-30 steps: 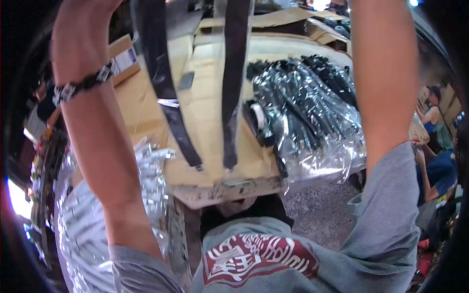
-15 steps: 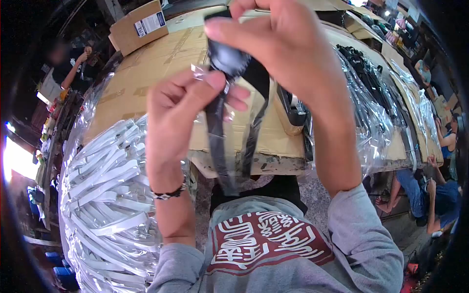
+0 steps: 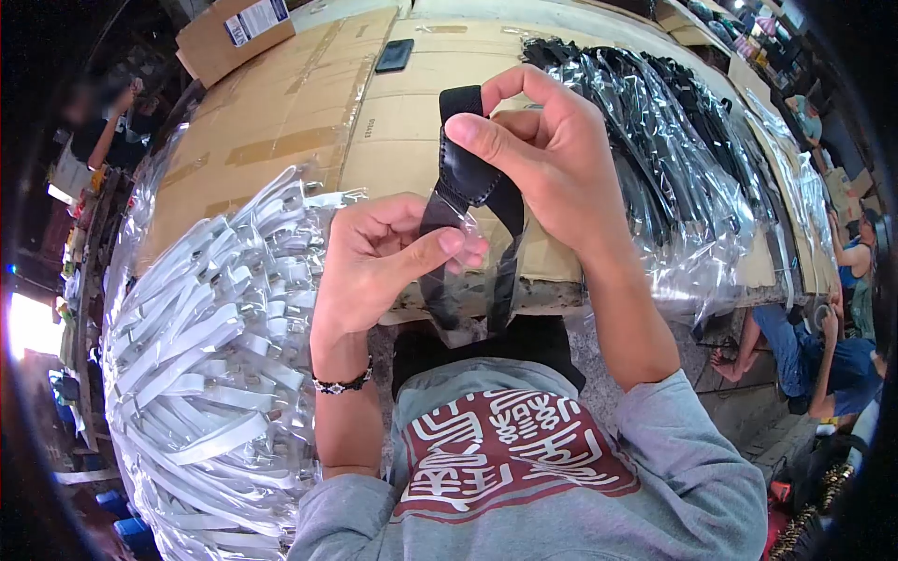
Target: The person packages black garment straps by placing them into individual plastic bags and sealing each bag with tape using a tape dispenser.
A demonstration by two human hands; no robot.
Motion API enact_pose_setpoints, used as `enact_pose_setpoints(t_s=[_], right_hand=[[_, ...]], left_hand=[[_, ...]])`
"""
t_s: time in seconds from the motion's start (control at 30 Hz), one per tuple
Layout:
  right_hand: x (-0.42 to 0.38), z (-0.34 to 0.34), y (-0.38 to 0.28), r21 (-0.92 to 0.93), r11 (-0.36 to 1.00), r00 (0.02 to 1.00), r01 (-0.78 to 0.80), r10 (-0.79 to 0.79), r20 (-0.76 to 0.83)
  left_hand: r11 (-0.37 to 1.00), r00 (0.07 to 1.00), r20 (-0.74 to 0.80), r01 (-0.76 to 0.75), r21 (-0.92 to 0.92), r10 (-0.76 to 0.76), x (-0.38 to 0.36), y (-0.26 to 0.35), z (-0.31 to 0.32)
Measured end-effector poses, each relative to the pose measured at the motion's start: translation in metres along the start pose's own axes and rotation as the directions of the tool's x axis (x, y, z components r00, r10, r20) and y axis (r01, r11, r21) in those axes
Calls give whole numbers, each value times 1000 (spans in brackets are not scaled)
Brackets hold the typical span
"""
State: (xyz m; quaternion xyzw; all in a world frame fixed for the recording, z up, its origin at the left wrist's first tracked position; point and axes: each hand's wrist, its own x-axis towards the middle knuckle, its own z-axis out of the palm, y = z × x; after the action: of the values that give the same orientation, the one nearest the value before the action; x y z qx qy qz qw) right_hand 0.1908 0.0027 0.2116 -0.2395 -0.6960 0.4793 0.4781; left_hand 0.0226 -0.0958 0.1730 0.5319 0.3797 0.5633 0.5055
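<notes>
Over the near edge of the table I hold a pair of black suspenders (image 3: 465,168) made of elastic straps joined by a stitched leather-like patch. My right hand (image 3: 547,140) pinches the patch and the folded top between thumb and fingers. Below it, my left hand (image 3: 398,252) pinches the clear plastic bag (image 3: 470,227) near its mouth. Both straps hang down inside that bag, their lower ends pointing toward my body. The left fingertips lie partly behind plastic and strap.
White straps in clear bags (image 3: 201,402) form a big pile at left. Black straps in bags (image 3: 645,140) lie at right on the cardboard-covered table (image 3: 271,122). A dark phone-like slab (image 3: 395,55) and a cardboard box (image 3: 229,42) sit farther back. Other people are at both sides.
Both hands have come lower and nearer to my body with the suspenders. The patch has turned and now shows clearly below my right thumb. My view has shifted slightly.
</notes>
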Motion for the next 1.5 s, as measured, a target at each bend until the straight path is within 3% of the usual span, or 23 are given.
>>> enact_pose_setpoints(t_s=[0.17,0.37,0.5,0.6,0.7,0.8,0.9,1.07,1.17,1.37,1.5], right_hand=[[-6,7,6,-5,1000,998,14,-14,-67],[-10,6,8,-137,990,998,45,-51,-42],[-10,4,13,-58,998,1000,-8,7,-21],[-12,4,15,33,997,997,-71,71,-1],[-15,5,19,69,993,995,-94,93,19],[-17,5,22,53,993,994,-102,101,37],[-16,4,18,10,993,991,-118,117,68],[-20,8,19,-23,995,990,-95,97,98],[-21,8,16,-85,988,978,-132,144,153],[-20,7,16,-246,969,984,1,43,170],[-27,7,22,-474,838,951,271,-309,-4]], left_hand=[[994,995,11,96,-46,-96,0,-6,-5],[989,988,68,144,-30,-142,-3,-7,-9],[985,978,118,166,45,-170,-5,-11,-21],[982,965,210,174,-71,-156,-6,-19,-27],[968,958,204,228,-105,-203,-7,-17,-25],[958,977,180,156,-240,-114,-7,-21,-23],[966,982,167,127,-227,-89,-7,-16,-23],[993,989,109,99,57,-105,-6,-23,-31],[991,995,39,91,97,-95,-6,-31,-26],[994,996,37,85,66,-87,-6,-25,-17],[975,990,-51,136,174,-129,-7,-23,-26]])
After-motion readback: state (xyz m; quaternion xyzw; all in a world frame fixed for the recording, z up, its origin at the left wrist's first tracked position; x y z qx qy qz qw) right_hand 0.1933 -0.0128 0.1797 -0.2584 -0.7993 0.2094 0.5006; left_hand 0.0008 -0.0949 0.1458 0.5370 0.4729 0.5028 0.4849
